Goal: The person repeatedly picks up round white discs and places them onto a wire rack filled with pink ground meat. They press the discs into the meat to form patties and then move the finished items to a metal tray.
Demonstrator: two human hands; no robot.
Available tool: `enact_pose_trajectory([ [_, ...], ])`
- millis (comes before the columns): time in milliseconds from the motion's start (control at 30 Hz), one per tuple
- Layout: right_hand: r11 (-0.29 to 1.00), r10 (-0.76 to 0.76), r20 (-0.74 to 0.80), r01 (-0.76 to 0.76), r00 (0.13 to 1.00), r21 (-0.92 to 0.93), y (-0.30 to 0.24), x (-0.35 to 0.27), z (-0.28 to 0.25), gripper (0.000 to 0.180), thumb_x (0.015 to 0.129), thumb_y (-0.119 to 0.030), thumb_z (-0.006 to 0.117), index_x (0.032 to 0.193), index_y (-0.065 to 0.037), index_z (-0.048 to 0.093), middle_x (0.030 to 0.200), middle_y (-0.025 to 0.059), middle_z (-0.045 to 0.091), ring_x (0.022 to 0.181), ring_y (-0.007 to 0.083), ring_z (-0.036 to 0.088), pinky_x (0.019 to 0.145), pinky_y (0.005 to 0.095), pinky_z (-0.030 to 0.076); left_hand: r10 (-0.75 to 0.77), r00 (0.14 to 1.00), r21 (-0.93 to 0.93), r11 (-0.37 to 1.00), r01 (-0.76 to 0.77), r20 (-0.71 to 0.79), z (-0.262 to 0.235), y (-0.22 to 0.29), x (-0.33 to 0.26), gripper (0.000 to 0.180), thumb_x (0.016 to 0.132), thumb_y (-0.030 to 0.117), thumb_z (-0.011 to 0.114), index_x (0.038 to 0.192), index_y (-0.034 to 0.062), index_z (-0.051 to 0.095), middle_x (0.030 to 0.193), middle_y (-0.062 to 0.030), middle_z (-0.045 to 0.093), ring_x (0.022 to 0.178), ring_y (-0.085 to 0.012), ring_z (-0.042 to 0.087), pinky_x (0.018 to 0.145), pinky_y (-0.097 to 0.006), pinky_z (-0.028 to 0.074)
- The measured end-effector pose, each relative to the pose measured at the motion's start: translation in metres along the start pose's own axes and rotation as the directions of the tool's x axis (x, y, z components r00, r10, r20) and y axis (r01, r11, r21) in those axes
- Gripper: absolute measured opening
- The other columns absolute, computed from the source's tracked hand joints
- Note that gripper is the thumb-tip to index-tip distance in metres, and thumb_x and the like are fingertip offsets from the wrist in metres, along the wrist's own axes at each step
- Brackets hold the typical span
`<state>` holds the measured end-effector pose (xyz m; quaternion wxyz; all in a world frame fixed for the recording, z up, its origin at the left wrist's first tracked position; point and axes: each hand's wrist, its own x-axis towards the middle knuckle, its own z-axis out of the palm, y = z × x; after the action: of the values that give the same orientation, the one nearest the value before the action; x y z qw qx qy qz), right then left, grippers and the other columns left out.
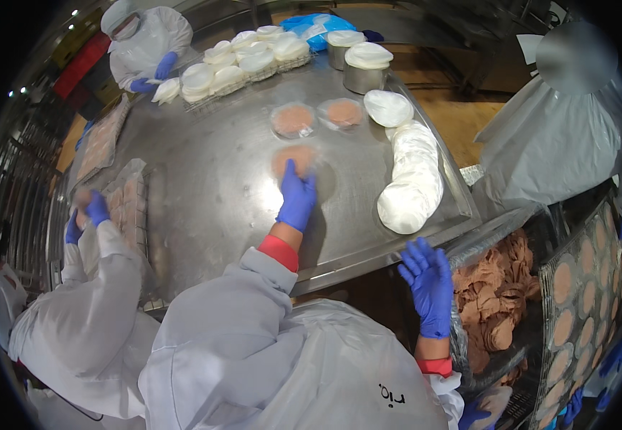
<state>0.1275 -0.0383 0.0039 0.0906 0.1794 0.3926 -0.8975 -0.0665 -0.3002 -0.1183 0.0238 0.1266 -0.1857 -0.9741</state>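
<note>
My left hand (298, 197), in a blue glove, reaches out over the steel table and grips the near edge of a round pink meat patty (293, 158). The patty is blurred by motion. Two more patties lie just beyond it on round clear sheets, one patty (293, 120) at the left and the other patty (344, 112) at the right. Past the table's near edge, my right hand (428, 287) is raised with fingers spread, holding nothing. A fanned row of white round sheets (412, 175) lies on the table ahead of it.
Stacked white discs (257, 59) fill a wire tray at the far side; metal tins (366, 75) stand at the far right. A bin of meat pieces (494, 301) and a rack of patties (580, 301) are at my right. Co-workers stand left, far left and right.
</note>
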Motion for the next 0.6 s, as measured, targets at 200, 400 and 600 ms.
enact_pose_trajectory([
  [200, 0.848, -0.286, -0.346, 0.404, 0.894, 0.342, -0.021, -0.017, -0.058, 0.052, 0.084, -0.038, 0.049, 0.123, -0.006, 0.038, 0.120, 0.0123, 0.045, 0.110, 0.0272, 0.043, 0.091, 0.0426, 0.037, -0.645, 0.764, 0.368, 0.719, 0.589, 0.037, 0.129, -0.164, -0.082, 0.033, 0.086, 0.016, 0.047, 0.118, 0.0093, 0.040, 0.118, -0.0092, 0.046, 0.107, -0.0238, 0.046, 0.091, -0.037, 0.038],
  [400, 0.037, -0.704, -0.688, 0.977, 0.176, 0.212, -0.116, -0.087, -0.194, 0.054, 0.079, -0.033, 0.057, 0.121, -0.006, 0.036, 0.120, 0.0147, 0.043, 0.112, 0.0329, 0.040, 0.093, 0.0546, 0.031, -0.927, 0.264, 0.709, 0.375, 0.597, 0.267, 0.211, -0.343, -0.210, 0.047, 0.080, 0.022, 0.058, 0.119, 0.0036, 0.040, 0.113, -0.0097, 0.048, 0.101, -0.0220, 0.049, 0.081, -0.033, 0.045],
  [600, 0.210, -0.579, -0.792, 0.974, 0.193, 0.083, -0.100, -0.104, -0.231, 0.037, 0.088, -0.018, 0.039, 0.119, 0.001, 0.038, 0.123, 0.0177, 0.041, 0.116, 0.0328, 0.037, 0.096, 0.0513, 0.031, -0.850, 0.392, 0.721, 0.514, 0.465, 0.352, 0.220, -0.322, -0.230, 0.025, 0.078, 0.014, 0.059, 0.097, -0.0015, 0.054, 0.083, -0.0063, 0.059, 0.072, -0.0120, 0.058, 0.064, -0.024, 0.049],
])
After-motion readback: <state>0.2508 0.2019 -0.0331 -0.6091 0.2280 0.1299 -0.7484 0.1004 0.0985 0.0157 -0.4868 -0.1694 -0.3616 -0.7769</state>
